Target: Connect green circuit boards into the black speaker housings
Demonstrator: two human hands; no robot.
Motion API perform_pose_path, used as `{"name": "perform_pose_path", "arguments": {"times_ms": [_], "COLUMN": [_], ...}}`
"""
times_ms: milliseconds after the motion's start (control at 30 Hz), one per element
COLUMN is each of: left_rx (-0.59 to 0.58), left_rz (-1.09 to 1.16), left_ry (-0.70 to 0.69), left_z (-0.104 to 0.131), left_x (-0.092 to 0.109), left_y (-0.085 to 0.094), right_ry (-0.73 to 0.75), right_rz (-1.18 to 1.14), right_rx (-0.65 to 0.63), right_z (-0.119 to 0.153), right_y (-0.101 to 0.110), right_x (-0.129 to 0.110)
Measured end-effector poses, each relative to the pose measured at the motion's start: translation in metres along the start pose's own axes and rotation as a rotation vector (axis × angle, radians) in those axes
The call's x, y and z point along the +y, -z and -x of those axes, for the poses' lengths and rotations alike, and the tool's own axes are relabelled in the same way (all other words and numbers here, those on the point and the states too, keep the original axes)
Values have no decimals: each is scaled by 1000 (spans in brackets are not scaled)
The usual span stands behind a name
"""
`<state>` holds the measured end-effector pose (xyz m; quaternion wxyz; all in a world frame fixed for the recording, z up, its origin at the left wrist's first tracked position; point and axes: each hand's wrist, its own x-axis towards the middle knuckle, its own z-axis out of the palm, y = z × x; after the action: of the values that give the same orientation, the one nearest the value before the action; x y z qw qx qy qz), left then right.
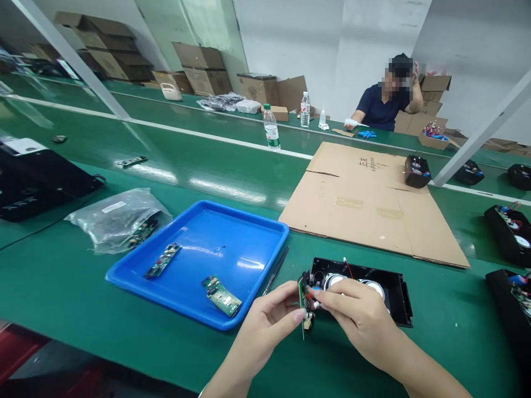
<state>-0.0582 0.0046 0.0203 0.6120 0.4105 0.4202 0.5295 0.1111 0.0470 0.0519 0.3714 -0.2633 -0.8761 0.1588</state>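
Observation:
My left hand point(274, 318) grips a green circuit board point(303, 301) on edge, thumb on one side and fingers behind it. From the other side, my right hand point(360, 310) pinches at small parts on the board's face; a red and a white connector show by its fingertips, though exactly what it grips is partly hidden. Behind my right hand lies an open black speaker housing point(400, 301) with two round white-rimmed speakers and a short red wire. Left of my hands, a blue tray point(194, 221) carries two more circuit boards point(224, 296).
A dark thin tool point(277, 268) lies beside the tray. Flattened cardboard point(352, 215) covers the bench beyond. A plastic bag of boards point(120, 221) sits left, several black housings point(512, 232) right. Across stand bottles point(271, 128) and a seated person point(384, 105).

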Motion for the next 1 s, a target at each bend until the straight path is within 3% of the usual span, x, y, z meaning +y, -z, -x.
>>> {"name": "perform_pose_path", "arguments": {"times_ms": [300, 667, 1000], "left_rx": [-25, 7, -61], "left_rz": [-9, -441, -498], "left_ry": [-43, -183, -244], "left_z": [-1, 4, -1], "left_x": [-5, -4, -1], "left_y": [-3, 1, 3], "right_ry": [-24, 35, 69], "right_rz": [30, 178, 170], "right_rx": [34, 32, 71], "right_z": [5, 3, 6], "right_y": [-7, -8, -14], "right_x": [2, 0, 2]}}
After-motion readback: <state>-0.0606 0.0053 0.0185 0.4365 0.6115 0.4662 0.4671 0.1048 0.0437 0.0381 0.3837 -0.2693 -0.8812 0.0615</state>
